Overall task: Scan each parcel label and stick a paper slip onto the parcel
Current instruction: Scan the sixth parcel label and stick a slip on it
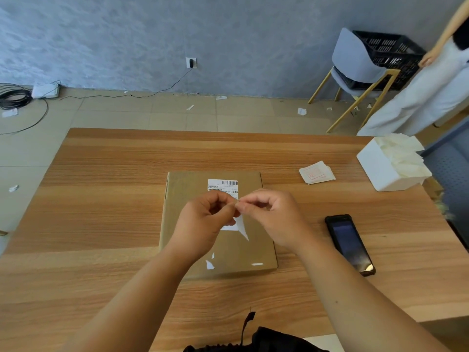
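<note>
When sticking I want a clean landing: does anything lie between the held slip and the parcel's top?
Nothing visible does. The left hand and right hand pinch the paper slip over the parcel, across its printed label. The scanner lies to the right, off the parcel.

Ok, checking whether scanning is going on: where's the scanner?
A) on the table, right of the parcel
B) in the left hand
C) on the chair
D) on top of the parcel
A: the scanner lies on the table right of the parcel; the left hand and right hand pinch a slip.
</note>
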Available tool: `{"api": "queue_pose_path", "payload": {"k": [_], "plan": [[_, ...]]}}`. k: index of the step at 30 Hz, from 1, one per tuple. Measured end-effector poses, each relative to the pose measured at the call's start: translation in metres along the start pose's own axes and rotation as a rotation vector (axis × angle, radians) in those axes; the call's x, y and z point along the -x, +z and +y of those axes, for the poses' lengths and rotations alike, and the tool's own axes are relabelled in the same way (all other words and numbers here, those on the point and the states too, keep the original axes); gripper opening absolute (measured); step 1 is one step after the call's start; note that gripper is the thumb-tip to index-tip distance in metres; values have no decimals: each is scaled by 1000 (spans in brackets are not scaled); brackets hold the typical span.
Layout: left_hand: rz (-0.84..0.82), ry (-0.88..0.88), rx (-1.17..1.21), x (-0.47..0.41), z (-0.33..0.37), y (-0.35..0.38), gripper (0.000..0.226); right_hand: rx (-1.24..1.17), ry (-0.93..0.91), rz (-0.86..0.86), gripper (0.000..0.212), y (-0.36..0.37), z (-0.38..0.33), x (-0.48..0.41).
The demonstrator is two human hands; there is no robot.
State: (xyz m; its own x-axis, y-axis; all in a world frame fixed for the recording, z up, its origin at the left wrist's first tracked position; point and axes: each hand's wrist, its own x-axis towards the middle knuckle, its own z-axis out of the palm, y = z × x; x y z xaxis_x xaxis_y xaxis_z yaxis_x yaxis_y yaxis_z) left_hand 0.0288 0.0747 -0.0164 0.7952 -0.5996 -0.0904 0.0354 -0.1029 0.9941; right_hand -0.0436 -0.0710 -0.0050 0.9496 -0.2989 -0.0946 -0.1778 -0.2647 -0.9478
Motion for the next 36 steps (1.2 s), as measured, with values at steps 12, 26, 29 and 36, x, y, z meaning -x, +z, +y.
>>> {"api": "queue_pose_path", "payload": {"k": [12,26,29,36], "plan": [[164,-147,178,-4,-6,11,31,-183,276,293,16,-14,15,8],[500,-254,122,-40,-26,54,18,-499,587,857,12,-100,86,22],[484,-278,-41,-51,-25,74,10,-319,551,902,16,-131,97,28],[206,-195,-391,-84,-23,148,16,236,484,530,16,-222,124,37]]}}
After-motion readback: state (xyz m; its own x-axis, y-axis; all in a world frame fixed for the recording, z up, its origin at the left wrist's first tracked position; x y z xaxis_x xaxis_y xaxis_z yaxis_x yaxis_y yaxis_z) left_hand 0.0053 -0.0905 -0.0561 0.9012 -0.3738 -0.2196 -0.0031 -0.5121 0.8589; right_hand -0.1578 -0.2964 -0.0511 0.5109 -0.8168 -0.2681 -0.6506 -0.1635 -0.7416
